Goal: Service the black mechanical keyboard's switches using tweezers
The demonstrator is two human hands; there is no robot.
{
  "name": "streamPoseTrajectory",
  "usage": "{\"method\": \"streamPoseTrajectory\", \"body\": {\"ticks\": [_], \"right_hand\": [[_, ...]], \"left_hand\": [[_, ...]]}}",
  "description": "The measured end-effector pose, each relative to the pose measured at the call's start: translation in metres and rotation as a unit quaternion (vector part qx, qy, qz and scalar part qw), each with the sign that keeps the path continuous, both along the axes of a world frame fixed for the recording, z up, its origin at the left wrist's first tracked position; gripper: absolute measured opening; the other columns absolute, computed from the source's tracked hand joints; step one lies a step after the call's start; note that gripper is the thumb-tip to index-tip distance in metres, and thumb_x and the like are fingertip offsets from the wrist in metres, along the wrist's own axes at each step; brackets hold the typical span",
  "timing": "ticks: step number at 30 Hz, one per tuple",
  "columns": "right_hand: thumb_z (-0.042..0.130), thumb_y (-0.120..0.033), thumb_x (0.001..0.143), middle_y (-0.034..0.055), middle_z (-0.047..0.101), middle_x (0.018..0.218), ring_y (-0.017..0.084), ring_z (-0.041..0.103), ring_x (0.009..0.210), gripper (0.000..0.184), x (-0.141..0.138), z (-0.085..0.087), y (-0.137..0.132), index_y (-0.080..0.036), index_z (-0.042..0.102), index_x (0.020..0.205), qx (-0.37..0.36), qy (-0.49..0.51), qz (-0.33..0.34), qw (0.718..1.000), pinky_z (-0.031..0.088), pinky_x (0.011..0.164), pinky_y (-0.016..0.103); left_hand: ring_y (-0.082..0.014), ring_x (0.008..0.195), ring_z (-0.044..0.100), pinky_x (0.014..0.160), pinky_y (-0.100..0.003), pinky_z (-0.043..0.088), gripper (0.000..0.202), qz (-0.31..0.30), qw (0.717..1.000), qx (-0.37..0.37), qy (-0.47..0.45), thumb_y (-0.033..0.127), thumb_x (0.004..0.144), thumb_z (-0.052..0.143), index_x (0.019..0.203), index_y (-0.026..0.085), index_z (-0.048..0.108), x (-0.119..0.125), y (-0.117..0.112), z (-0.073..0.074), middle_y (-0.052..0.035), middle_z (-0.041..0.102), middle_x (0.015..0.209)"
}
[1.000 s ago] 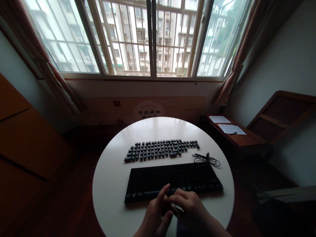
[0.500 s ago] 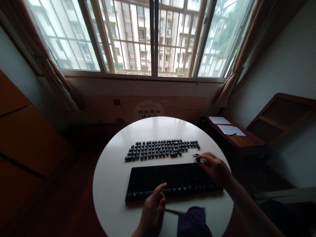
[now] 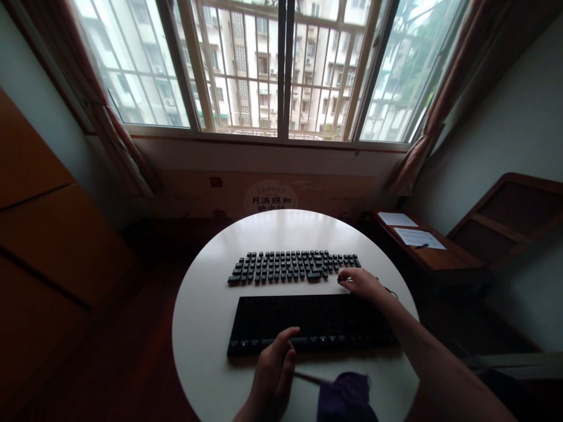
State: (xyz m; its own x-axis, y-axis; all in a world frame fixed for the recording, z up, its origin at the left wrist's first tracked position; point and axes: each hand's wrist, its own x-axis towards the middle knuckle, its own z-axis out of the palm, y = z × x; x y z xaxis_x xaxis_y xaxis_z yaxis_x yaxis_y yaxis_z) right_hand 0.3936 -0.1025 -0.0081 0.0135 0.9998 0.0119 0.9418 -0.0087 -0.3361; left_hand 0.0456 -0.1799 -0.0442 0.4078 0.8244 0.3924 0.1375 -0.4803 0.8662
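Observation:
A black keyboard [image 3: 303, 316] lies on the round white table [image 3: 197, 316]. A front row of keys shows on it; most of its upper face is too dark to read. My left hand [image 3: 275, 369] rests at its front edge, index finger bent, thumb apart. Beside the thumb a thin stick [image 3: 308, 378] runs towards a crumpled purple cloth [image 3: 345, 398]. Beyond the keyboard, loose black keycaps [image 3: 281, 266] stand in rows. My right hand [image 3: 363, 284] is at their right end, fingertips pinched near a small dark thing [image 3: 341, 280] that I cannot make out.
Behind my right wrist a black cable [image 3: 389, 291] curves over the table. To the right, a brown wooden side table [image 3: 444, 258] bears paper sheets [image 3: 420, 238] and a pen [image 3: 421, 246]. A barred window [image 3: 264, 76] fills the far wall.
My right hand has moved left and slightly forward, from the keyboard's back right corner towards the keycaps. My left hand keeps its place by the keyboard. The view has shifted slightly.

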Motion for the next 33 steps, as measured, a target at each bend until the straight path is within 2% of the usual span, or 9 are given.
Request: {"method": "streamPoseTrajectory", "body": {"ticks": [9,13,17,22,27,30,33], "right_hand": [[0.065,-0.024,0.09,0.0075,0.077,0.111,0.024,0.069,0.105,0.023,-0.004,-0.001,0.013,-0.022,0.075,0.111,-0.04,-0.026,0.01,0.999,0.051,0.09,0.034],[0.065,-0.031,0.095,0.0085,0.074,0.11,0.023,0.068,0.104,0.023,-0.005,-0.001,0.015,-0.017,0.071,0.112,-0.055,-0.038,0.018,0.998,0.052,0.094,0.043],[0.064,-0.036,0.098,0.0077,0.071,0.113,0.023,0.066,0.106,0.024,-0.006,-0.001,0.019,-0.017,0.07,0.111,-0.059,-0.052,0.023,0.997,0.051,0.096,0.046],[0.065,-0.032,0.095,0.008,0.072,0.112,0.024,0.066,0.106,0.024,-0.011,-0.001,0.022,-0.018,0.07,0.113,-0.048,-0.053,0.023,0.997,0.051,0.095,0.044],[0.066,-0.025,0.09,0.0031,0.076,0.106,0.022,0.069,0.1,0.025,-0.016,-0.002,0.02,-0.027,0.071,0.115,-0.031,-0.054,0.001,0.998,0.051,0.084,0.033],[0.066,-0.028,0.092,0.0041,0.075,0.105,0.021,0.069,0.096,0.018,-0.016,-0.002,0.019,-0.022,0.071,0.108,-0.03,-0.056,-0.003,0.998,0.051,0.083,0.035],[0.065,-0.036,0.096,0.0057,0.073,0.105,0.021,0.068,0.096,0.022,-0.016,-0.001,0.021,-0.018,0.07,0.107,-0.035,-0.055,-0.001,0.998,0.053,0.087,0.04]], "left_hand": [[-0.0168,0.069,0.064,0.069,-0.026,0.052,0.041,0.007,0.999,0.033,0.037,0.043,0.103,0.037,0.113,0.017,0.067,-0.002,0.001,0.009,-0.0049,0.066,0.078],[-0.0183,0.073,0.067,0.076,-0.028,0.055,0.04,0.008,0.998,0.036,0.056,0.042,0.103,0.039,0.11,0.018,0.069,-0.003,0.0,0.01,-0.0063,0.069,0.081],[-0.0196,0.077,0.069,0.079,-0.029,0.056,0.041,0.009,0.997,0.044,0.059,0.043,0.103,0.038,0.107,0.018,0.07,-0.003,-0.001,0.01,-0.0077,0.072,0.083],[-0.021,0.083,0.071,0.079,-0.029,0.056,0.043,0.015,0.997,0.054,0.048,0.045,0.103,0.038,0.102,0.018,0.072,-0.002,-0.001,0.014,-0.0093,0.075,0.089],[-0.0202,0.08,0.071,0.075,-0.027,0.056,0.044,0.019,0.997,0.066,0.047,0.044,0.104,0.037,0.098,0.018,0.072,-0.001,-0.001,0.016,-0.0085,0.075,0.087],[-0.0198,0.08,0.072,0.076,-0.027,0.056,0.042,0.014,0.996,0.067,0.048,0.042,0.104,0.037,0.098,0.018,0.072,0.0,0.0,0.016,-0.0083,0.075,0.087],[-0.0206,0.084,0.072,0.078,-0.028,0.056,0.042,0.015,0.996,0.07,0.05,0.043,0.104,0.037,0.098,0.019,0.072,0.0,-0.001,0.015,-0.0088,0.075,0.089]]}}
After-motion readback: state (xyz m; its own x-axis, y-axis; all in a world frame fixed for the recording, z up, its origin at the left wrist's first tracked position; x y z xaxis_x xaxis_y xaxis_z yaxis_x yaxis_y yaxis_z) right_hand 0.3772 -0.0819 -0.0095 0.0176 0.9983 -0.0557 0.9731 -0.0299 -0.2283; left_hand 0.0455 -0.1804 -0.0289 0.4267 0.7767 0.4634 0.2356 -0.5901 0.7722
